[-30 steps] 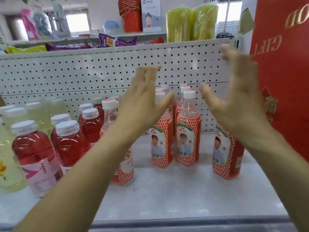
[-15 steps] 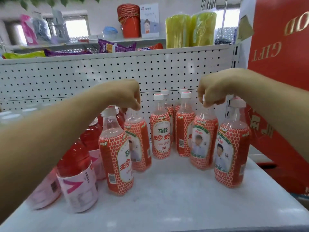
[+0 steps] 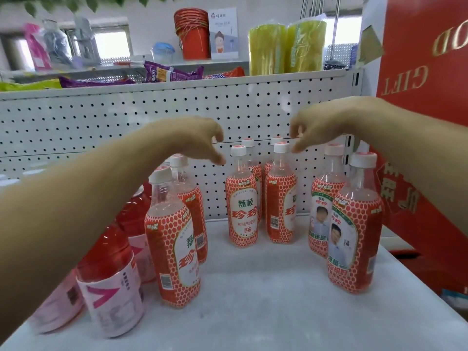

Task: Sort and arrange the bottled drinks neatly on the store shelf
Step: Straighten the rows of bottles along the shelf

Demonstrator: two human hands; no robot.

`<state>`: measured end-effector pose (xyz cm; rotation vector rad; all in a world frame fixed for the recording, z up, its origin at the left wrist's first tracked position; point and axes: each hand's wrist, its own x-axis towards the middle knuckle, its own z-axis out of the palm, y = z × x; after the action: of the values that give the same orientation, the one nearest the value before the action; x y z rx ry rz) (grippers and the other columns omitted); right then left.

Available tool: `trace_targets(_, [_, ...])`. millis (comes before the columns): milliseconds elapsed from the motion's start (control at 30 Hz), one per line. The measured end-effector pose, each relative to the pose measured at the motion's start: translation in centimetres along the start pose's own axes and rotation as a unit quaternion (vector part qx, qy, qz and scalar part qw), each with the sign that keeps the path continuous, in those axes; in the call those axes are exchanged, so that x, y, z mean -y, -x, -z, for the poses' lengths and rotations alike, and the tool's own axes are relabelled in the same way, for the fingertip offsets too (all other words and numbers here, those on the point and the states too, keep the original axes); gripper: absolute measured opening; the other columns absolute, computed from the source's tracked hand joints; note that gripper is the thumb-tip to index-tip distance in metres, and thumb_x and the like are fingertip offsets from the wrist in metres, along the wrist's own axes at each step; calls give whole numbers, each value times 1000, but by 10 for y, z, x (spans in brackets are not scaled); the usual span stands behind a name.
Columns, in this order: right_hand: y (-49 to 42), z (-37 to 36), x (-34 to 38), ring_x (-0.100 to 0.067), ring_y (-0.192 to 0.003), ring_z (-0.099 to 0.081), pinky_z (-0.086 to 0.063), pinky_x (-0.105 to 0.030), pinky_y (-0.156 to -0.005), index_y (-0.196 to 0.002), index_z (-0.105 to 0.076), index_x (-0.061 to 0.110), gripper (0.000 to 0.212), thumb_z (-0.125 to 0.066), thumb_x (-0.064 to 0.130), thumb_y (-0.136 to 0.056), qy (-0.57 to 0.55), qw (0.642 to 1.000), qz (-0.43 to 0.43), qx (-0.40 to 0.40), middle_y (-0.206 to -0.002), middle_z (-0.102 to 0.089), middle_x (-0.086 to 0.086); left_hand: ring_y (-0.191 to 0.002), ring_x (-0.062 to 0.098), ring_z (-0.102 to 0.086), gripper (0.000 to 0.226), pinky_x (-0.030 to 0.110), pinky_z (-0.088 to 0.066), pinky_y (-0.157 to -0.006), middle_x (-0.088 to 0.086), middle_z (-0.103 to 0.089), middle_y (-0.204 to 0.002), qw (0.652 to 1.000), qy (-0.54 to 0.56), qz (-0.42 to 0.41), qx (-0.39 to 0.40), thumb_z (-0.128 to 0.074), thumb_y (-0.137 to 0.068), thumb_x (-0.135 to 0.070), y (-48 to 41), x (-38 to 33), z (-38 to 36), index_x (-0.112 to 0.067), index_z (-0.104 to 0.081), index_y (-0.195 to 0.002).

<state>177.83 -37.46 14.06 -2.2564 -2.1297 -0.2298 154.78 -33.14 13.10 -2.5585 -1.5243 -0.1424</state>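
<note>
My left grip (image 3: 202,141) and my right grip (image 3: 310,130) hang over the shelf (image 3: 266,307), fingers loosely curled, holding nothing. The red-netted bottles (image 3: 241,209) stand in three loose pairs: left, far middle, right. My right fingertips (image 3: 296,148) are just beside a far cap (image 3: 281,147); touching or not, I cannot tell. These bottles look tall and narrow, so a nudge at the cap could tip one into its neighbour. My left forearm (image 3: 101,198) passes close above the pink-labelled bottles (image 3: 111,287) and could knock them.
</note>
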Motion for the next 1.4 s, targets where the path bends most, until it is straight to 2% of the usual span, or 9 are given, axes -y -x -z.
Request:
trace_targets(133, [-24, -17, 24, -23, -84, -65, -52, -36, -79, -102, -62, 12, 51, -48, 60, -95, -6, 999, 30, -28, -97, -69, -8, -99, 24, -68, 66, 38, -53, -92, 7, -65, -120, 998, 61, -5, 16, -64, -90, -52, -23, -29, -6, -16, -47, -143])
trace_targets(233, [-36, -25, 27, -20, -67, -60, -51, -32, -67, -89, -58, 11, 42, -56, 52, -94, 24, 999, 23, 0, -79, -66, -7, -74, 20, -73, 63, 32, -58, -77, 8, -65, -114, 996, 84, 14, 26, -65, -92, -44, -37, -42, -17, -8, -48, -141])
trace_targets(367, [-35, -17, 19, -18, -67, -58, -47, -26, -57, -103, -63, 17, 13, -64, 27, -94, -22, 996, 69, 43, -85, -63, -8, -68, 20, -73, 45, 29, -59, -65, 13, -64, -117, 991, 129, 27, -22, -61, -98, -29, -41, -43, -28, -4, -51, -133])
trace_targets(533, [-35, -22, 14, -23, -78, -71, -60, -35, -75, -104, -65, 21, 14, -65, 13, -93, -83, 992, 86, 25, -97, -67, -9, -76, 19, -72, 38, 21, -54, -54, 13, -63, -125, 987, 143, 14, -71, -55, -101, -20, -40, -48, -39, -6, -51, -137])
trace_targets(767, [-36, -31, 15, -23, -82, -72, -60, -43, -83, -107, -62, 24, 22, -60, 7, -94, -123, 989, 77, 19, -104, -60, -5, -106, 24, -62, 32, 30, -45, -77, 10, -66, -122, 984, 107, -8, -141, -53, -102, -15, -42, -50, -56, -9, -54, -133])
trace_targets(933, [-33, -26, 19, -23, -74, -73, -58, -29, -63, -110, -63, 16, 15, -64, 17, -95, -102, 992, 78, 16, -95, -65, -8, -92, 28, -62, 25, 36, -48, -75, 15, -68, -104, 982, 99, 3, -159, -56, -101, -24, -44, -47, -59, -2, -62, -111])
trace_targets(1133, [-27, -28, 30, -18, -48, -56, -50, -31, -61, -70, -50, 8, 52, -60, 55, -90, 51, 995, 36, -83, -57, -59, -4, -85, 25, -56, 31, 33, -41, -71, 12, -63, -95, 985, 78, 17, -151, -54, -102, -31, -44, -47, -59, -2, -58, -112])
trace_targets(1267, [-25, -24, 29, -20, -63, -68, -56, -28, -54, -112, -61, 7, 31, -67, 31, -92, -42, 997, 61, 16, -83, -65, -8, -103, 29, -60, 34, 39, -49, -87, 13, -62, -116, 984, 119, 17, -133, -59, -99, -26, -39, -47, -58, -5, -52, -125])
trace_targets(1400, [-27, -27, 27, -25, -61, -70, -61, -36, -62, -101, -64, -2, 28, -70, 23, -91, -50, 997, 44, -25, -74, -69, -15, -103, 25, -57, 35, 36, -49, -85, 12, -60, -124, 978, 152, 7, -140, -59, -98, -20, -36, -47, -59, -9, -51, -131])
